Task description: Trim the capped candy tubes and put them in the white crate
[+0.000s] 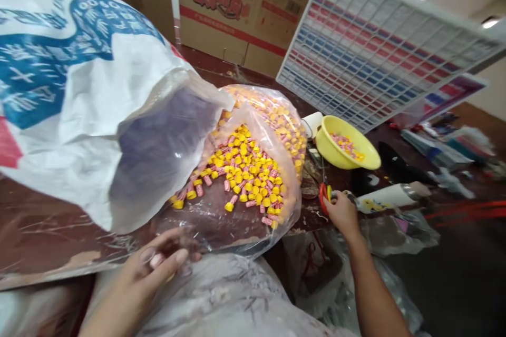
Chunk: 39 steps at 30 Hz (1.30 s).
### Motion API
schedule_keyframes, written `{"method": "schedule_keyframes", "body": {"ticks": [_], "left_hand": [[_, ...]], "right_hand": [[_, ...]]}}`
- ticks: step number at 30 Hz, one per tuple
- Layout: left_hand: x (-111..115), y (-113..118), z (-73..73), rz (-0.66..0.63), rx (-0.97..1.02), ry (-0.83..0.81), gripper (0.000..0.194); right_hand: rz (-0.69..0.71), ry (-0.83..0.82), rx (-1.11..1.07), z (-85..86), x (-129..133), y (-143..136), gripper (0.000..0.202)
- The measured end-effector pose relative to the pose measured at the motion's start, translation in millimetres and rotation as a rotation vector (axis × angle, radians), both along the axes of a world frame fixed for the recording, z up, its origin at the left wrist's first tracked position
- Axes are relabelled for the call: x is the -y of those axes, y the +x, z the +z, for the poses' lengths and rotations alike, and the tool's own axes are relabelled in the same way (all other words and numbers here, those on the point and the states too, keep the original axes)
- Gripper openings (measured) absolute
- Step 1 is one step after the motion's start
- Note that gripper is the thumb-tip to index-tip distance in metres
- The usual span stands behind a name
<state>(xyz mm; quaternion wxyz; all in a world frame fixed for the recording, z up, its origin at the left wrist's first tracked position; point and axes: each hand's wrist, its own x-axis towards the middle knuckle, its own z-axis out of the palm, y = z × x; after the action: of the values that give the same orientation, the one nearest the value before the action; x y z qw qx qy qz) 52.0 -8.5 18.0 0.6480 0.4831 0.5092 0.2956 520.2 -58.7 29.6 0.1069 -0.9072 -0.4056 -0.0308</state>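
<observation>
My left hand (158,266) is half curled at the table's front edge, around a few blurred little pieces of pink and yellow that look like the small capped bottles. Beyond it, many small pink bottles with yellow caps (253,174) spill across the table from an open clear plastic bag (290,216). Over to the right, my right hand (343,211) grips the red and yellow handles of a pair of scissors (324,197), whose blades point away from me.
A large white and blue sack (90,73) gapes at left. A yellow bowl (346,160) of small pieces stands near a white wire rack (379,47). A white bottle (383,199) lies by my right hand. Cardboard boxes (233,10) stand behind.
</observation>
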Motion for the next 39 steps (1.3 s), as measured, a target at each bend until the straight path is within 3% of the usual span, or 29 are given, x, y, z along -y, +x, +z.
{"method": "schedule_keyframes", "body": {"ticks": [5,7,9,12,14,17,19,21,25,27,29,32,36,39], "left_hand": [[-3.7,16.4,17.7,0.01,0.211,-0.111,0.041],[-3.9,20.0,18.6,-0.03,0.288,-0.097,0.027],[-4.6,22.7,18.4,-0.065,0.35,-0.096,0.023],[-6.5,28.1,17.6,-0.039,0.402,-0.179,0.035],[-7.9,33.4,17.9,-0.028,0.424,-0.224,0.046],[-9.3,40.1,20.9,-0.059,0.429,-0.211,0.05],[-9.4,40.4,24.1,-0.078,0.394,-0.195,0.049],[-8.8,36.5,26.2,-0.084,0.324,-0.161,0.043],[-6.4,23.6,21.8,-0.063,0.179,-0.105,0.042],[-5.1,18.8,16.9,-0.027,0.143,-0.144,0.047],[-4.2,16.5,12.4,-0.005,0.116,-0.175,0.048],[-4.1,16.2,8.9,-0.007,0.111,-0.195,0.048],[-5.5,18.2,8.9,-0.03,0.156,-0.193,0.046],[-6.6,20.6,10.1,-0.065,0.163,-0.171,0.043]], "right_hand": [[0.018,-0.166,-0.01,-21.5,-12.9,5.7,0.03],[0.029,-0.222,-0.004,-17.2,-14.6,4.4,0.032],[0.05,-0.201,0.047,-2.0,-13.2,-5.2,0.037],[0.151,0.157,0.072,34.3,-8.3,-46.1,0.04],[0.338,0.363,-0.254,56.5,-8.2,-90.7,0.035],[0.752,0.237,-0.759,69.1,-19.9,-160.7,0.027],[0.924,0.099,-0.86,62.2,-32.7,-193.2,0.021],[0.981,0.088,-0.7,47.3,-45.8,-208.7,0.021],[1.002,0.067,-0.219,12.5,-70.7,-205.8,0.006],[1.146,-0.035,-0.093,-0.1,-80.7,-201.2,0.023],[1.279,-0.107,-0.034,-7.0,-87.3,-199.6,0.024],[1.247,-0.033,-0.118,-8.4,-89.2,-203.3,0.006],[0.994,0.225,-0.688,-4.1,-80.4,-217.1,0.009],[0.931,0.299,-1.024,0.9,-73.1,-231.5,0.018]]}}
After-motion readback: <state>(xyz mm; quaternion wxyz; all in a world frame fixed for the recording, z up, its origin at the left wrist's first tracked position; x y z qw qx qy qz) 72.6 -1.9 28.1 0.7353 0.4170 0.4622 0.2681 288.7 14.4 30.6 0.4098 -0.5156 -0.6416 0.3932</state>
